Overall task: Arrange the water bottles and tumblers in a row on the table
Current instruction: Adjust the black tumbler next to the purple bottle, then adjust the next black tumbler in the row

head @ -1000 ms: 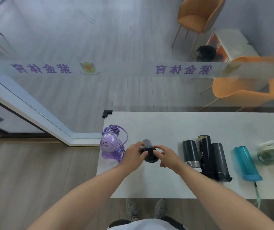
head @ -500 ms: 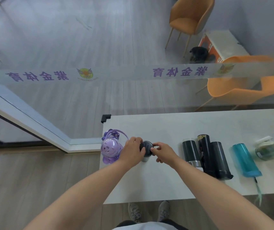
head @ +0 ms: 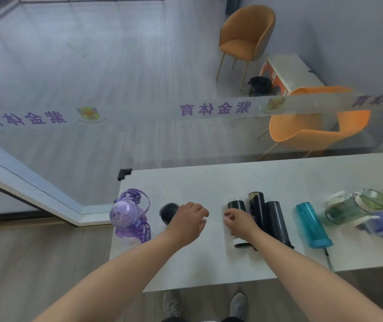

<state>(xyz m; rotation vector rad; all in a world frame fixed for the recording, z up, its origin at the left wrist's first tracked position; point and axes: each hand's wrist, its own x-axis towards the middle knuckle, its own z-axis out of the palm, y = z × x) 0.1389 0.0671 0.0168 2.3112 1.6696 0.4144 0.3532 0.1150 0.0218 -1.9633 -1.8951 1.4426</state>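
Black tumbler upright at nine o'clock of my left hand, loose, empty; right hand curled over lying flask, grip I can't tell

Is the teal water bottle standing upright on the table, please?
No, the teal water bottle lies on its side on the white table.
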